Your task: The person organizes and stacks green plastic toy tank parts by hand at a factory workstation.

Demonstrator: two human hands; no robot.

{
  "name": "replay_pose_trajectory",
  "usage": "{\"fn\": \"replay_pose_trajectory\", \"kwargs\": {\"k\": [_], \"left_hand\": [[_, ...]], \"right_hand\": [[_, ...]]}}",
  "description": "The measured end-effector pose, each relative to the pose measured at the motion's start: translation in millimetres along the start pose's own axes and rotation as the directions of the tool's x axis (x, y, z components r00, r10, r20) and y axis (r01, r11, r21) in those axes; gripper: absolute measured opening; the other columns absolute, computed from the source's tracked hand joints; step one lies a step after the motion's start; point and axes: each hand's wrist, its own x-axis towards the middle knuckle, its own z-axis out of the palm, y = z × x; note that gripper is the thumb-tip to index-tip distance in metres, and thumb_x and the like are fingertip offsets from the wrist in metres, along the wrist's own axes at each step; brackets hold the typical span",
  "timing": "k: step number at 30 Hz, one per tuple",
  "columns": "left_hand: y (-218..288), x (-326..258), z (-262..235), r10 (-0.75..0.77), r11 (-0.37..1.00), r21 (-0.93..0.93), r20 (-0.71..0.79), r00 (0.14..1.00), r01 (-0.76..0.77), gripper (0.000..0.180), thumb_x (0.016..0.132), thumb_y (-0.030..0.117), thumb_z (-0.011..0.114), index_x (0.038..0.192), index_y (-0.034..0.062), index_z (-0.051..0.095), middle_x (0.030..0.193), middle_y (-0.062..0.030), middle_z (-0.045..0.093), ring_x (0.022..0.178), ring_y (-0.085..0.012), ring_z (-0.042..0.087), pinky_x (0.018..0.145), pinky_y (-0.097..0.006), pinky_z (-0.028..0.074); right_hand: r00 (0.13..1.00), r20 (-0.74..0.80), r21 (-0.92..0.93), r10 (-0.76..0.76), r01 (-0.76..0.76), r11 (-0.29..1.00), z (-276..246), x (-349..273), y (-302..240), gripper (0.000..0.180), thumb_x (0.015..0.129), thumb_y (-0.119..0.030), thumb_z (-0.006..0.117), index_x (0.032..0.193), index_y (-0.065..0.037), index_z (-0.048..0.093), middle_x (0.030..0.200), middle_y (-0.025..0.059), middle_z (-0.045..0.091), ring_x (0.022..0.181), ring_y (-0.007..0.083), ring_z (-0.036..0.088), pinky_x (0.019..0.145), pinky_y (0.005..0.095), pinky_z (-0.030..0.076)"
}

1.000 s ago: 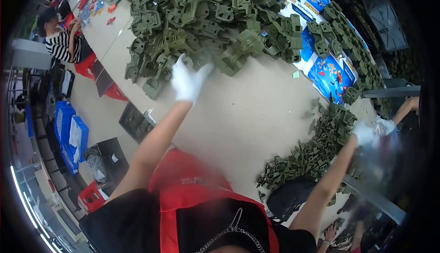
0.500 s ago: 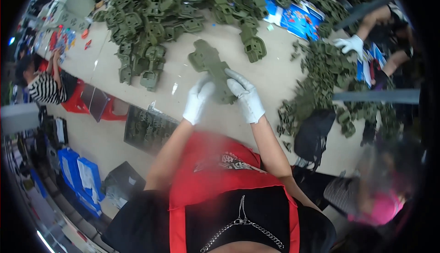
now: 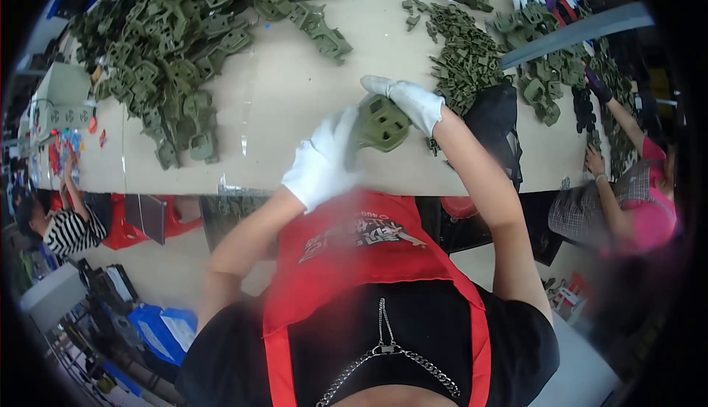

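Between my two white-gloved hands is an olive-green moulded plastic part [image 3: 385,124], tilted so that an end with square openings shows. My left hand [image 3: 324,158] is closed along its left side, with the fingertips partly hidden behind it. My right hand [image 3: 409,100] wraps over its top from the right, fingers pointing left. The rest of the part is hidden by the gloves. Beneath both hands lies the pale tabletop [image 3: 295,97], just beyond my red apron [image 3: 354,241].
A large heap of similar green parts [image 3: 177,46] covers the table's far left. Smaller green pieces [image 3: 468,57] are piled at the right, near a black bag [image 3: 495,130]. Co-workers sit at both sides; one wears a pink top [image 3: 653,208]. A grey bar [image 3: 575,35] crosses the right.
The green part has been turned from lying lengthwise to end-up, and my right hand has moved over its top. My head view has shifted, so the table appears straighter.
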Motion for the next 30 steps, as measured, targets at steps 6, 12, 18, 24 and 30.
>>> {"fn": "replay_pose_trajectory", "kwargs": {"k": [6,12,18,24,30], "left_hand": [[-21,23,23,-0.130,-0.130,-0.970,0.223,0.966,0.206,0.065,0.075,0.013,0.064,0.135,0.0019,0.041,0.112,-0.0107,0.059,0.106,-0.0215,0.056,0.089,-0.035,0.047],[-57,48,77,-0.481,-0.052,-0.979,0.199,0.854,0.198,0.047,0.093,0.038,0.052,0.128,0.0069,0.049,0.118,-0.0150,0.060,0.106,-0.0201,0.060,0.094,-0.036,0.049],[-58,24,39,-0.223,0.152,-0.953,0.224,0.949,0.261,0.072,0.072,0.006,0.074,0.136,0.0147,0.042,0.113,-0.0207,0.059,0.097,-0.0309,0.063,0.086,-0.042,0.052],[-122,3,39,0.045,-0.394,-0.851,0.359,0.932,0.346,0.085,0.067,0.021,0.082,0.138,0.0015,0.038,0.126,-0.0168,0.053,0.113,-0.0355,0.056,0.096,-0.055,0.047],[-121,30,67,-0.050,-0.603,-0.776,0.269,0.962,0.186,0.107,0.061,0.064,0.076,0.142,0.0088,0.034,0.132,-0.0152,0.048,0.112,-0.0353,0.054,0.093,-0.060,0.047]], "right_hand": [[0.931,0.106,0.040,-0.350,0.347,0.937,-6,13,85,0.054,0.092,-0.023,0.063,0.140,-0.010,0.043,0.120,0.0075,0.059,0.110,0.0159,0.054,0.101,0.0329,0.041],[0.960,0.181,0.448,-0.213,0.112,0.887,34,29,102,0.097,0.081,-0.008,0.073,0.153,-0.010,0.007,0.126,0.0131,0.054,0.114,0.0202,0.053,0.099,0.0327,0.043],[0.973,0.165,-0.218,-0.163,0.197,0.956,24,30,121,0.089,0.070,0.007,0.056,0.150,0.000,0.017,0.119,0.0145,0.058,0.104,0.0191,0.057,0.092,0.0302,0.046],[0.999,0.046,-0.855,0.027,0.026,0.518,-20,56,48,0.075,0.074,-0.035,0.072,0.132,0.005,0.045,0.115,0.0260,0.061,0.102,0.0379,0.062,0.089,0.0409,0.049],[0.546,-0.594,-0.799,-0.590,-0.320,0.508,-177,192,-68,0.055,0.082,-0.052,0.058,0.113,-0.008,0.062,0.112,0.0174,0.061,0.108,0.0358,0.057,0.090,0.0434,0.047]]}}
